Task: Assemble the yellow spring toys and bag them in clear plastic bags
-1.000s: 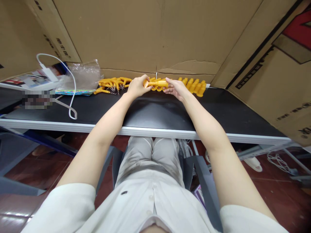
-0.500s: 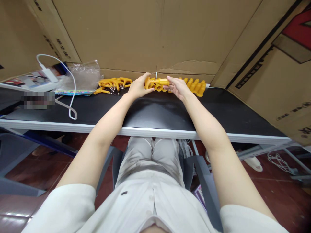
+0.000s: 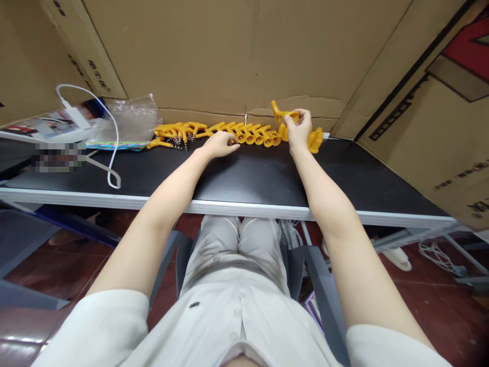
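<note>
Raised above the black table, my right hand point(image 3: 300, 131) grips a yellow plastic corkscrew point(image 3: 281, 113) by its flared end, its handle pointing up and left. Lower down, my left hand point(image 3: 220, 145) hovers low by the table with fingers loosely curled and a gap at the thumb; nothing shows in it. Just past its fingertips runs a row of yellow corkscrews point(image 3: 259, 138) with round cup ends facing me. Yellow T-handles with bare metal spirals point(image 3: 179, 131) lie heaped left of that hand. Yellow tube-shaped pieces point(image 3: 315, 140) stand beside my right hand, which partly hides them.
Cardboard point(image 3: 244, 56) walls the back and sides. On the left are a clear plastic bag point(image 3: 133, 120), a white cable point(image 3: 116, 132) and a white charger point(image 3: 78, 118). The table's pale metal edge point(image 3: 244, 207) runs across in front of my lap.
My hands have moved apart from the yellow piece both were holding. My right hand has gone up and right with a corkscrew; my left has let go and lowered slightly.
</note>
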The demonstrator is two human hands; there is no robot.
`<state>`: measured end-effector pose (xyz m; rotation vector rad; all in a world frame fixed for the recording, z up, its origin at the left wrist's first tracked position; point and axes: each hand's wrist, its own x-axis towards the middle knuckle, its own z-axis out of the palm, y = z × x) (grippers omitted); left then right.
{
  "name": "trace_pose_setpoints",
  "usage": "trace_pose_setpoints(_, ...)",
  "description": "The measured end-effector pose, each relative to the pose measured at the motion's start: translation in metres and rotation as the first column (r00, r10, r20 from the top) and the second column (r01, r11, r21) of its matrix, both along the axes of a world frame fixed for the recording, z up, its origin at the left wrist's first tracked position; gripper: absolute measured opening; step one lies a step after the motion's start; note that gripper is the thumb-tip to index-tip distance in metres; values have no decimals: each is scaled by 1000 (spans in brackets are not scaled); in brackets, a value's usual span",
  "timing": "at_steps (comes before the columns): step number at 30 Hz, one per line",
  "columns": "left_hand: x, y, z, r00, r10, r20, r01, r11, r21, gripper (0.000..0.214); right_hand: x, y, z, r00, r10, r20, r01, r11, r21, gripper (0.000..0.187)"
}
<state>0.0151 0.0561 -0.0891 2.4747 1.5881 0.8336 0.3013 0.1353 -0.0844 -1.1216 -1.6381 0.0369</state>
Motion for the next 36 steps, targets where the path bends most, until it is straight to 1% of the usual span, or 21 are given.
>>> trace_pose_setpoints(3, 2, -3, 2, 1000, -3, -15, 3, 1000, -30, 22, -2, -12, -6, 998, -57, 24, 59, 995, -85, 35)
trace_pose_setpoints(6, 2, -4, 3, 1000, -7, -26, 6, 999, -41, 24, -5, -19, -9, 993, -29, 117, 41, 994, -97, 32)
trace_pose_setpoints(8, 2, -4, 2, 1000, -17, -23, 16, 999, -37, 24, -7, -16, -13, 989, -6, 146, 23, 993, -117, 33)
trace_pose_setpoints(12, 2, -3, 2, 999, -26, -40, 24, 999, -35, 24, -5, 2, -27, 981, 45, 188, 5, 967, -256, 44)
trace_pose_setpoints(14, 3, -4, 3, 998, -16, -64, 13, 999, -43, 27, -2, 8, -31, 975, 65, 213, 3, 953, -303, 49)
trace_pose_setpoints(18, 4, -7, 5, 995, 3, -102, -9, 998, -63, 35, 2, 8, -29, 970, 65, 236, 12, 950, -312, 56)
trace_pose_setpoints(24, 5, -10, 7, 992, 0, -125, -9, 997, -73, 37, 0, 2, -25, 965, 64, 255, 32, 934, -356, 73)
trace_pose_setpoints(28, 5, -10, 8, 991, 5, -137, -15, 997, -77, 38, -3, -1, -22, 964, 69, 257, 37, 922, -385, 76)
trace_pose_setpoints(31, 6, -11, 9, 989, 16, -147, -28, 997, -78, 39, -2, -8, -15, 958, 13, 288, 100, 922, -375, 73)
trace_pose_setpoints(34, 5, -12, 9, 989, 17, -148, -29, 996, -79, 39, 3, -19, -3, 935, -117, 334, 231, 917, -325, 68)
trace_pose_setpoints(36, 5, -13, 9, 989, 15, -150, -27, 997, -77, 39, 10, -29, 3, 906, -222, 362, 338, 892, -300, 67)
